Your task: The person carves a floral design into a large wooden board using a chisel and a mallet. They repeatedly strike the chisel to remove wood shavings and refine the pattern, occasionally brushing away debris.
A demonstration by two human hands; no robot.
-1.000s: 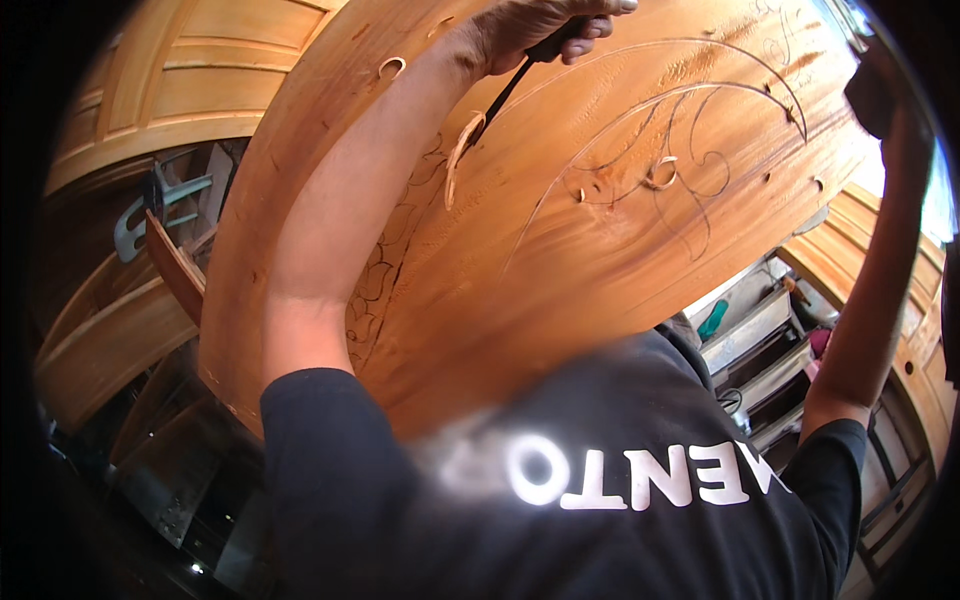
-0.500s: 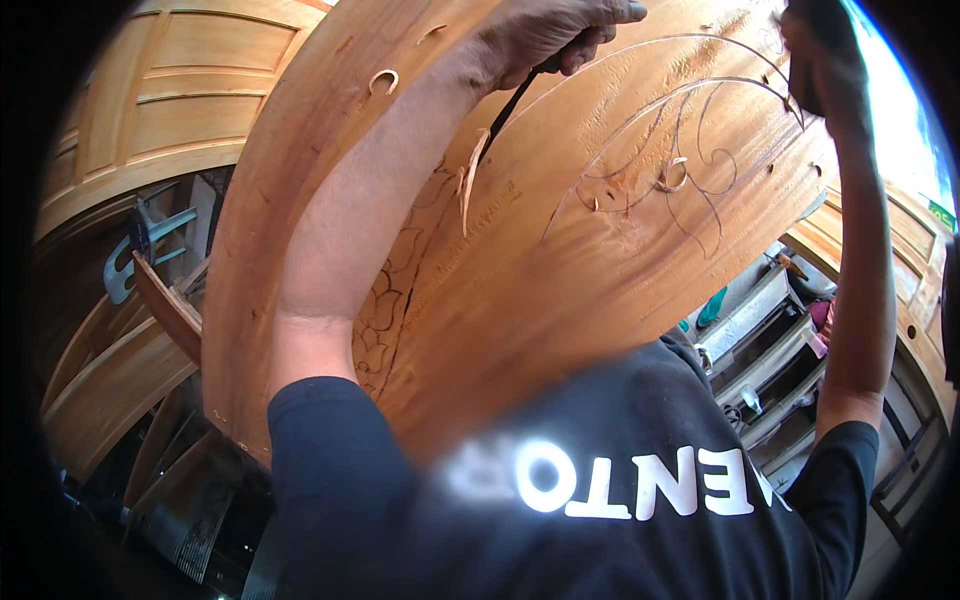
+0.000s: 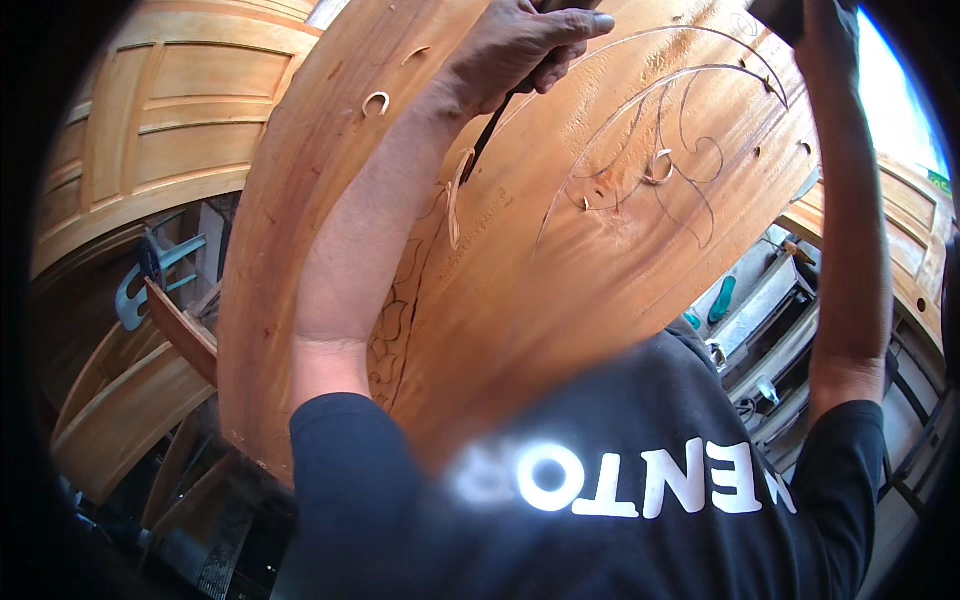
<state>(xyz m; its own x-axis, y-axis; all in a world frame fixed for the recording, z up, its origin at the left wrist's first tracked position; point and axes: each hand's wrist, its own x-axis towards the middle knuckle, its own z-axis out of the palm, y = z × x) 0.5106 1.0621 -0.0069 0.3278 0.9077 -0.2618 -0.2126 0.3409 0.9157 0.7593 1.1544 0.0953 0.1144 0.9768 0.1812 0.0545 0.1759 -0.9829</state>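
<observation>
A large curved wooden board [image 3: 540, 260] fills the middle, marked with drawn leaf and scroll lines. My left hand [image 3: 520, 50] is closed around a carving chisel [image 3: 485, 140]. Its dark blade slants down to the wood, where a long pale shaving [image 3: 454, 205] curls up by the tip. At the upper right my right hand [image 3: 832, 45] is raised, closed on a dark mallet [image 3: 778, 16]; the picture's upper edge cuts part of it off. The mallet is apart from the chisel.
Curled shavings [image 3: 376, 103] lie scattered on the board. Panelled wooden doors [image 3: 205, 100] stand at the left. Below them are a light-blue plastic chair [image 3: 130, 300] and curved wooden pieces [image 3: 130, 420]. Long boards and a green sandal [image 3: 722, 299] lie at the right.
The mallet in my right hand has moved up and left. My left hand still grips the chisel against the wood. The whole view has shifted slightly.
</observation>
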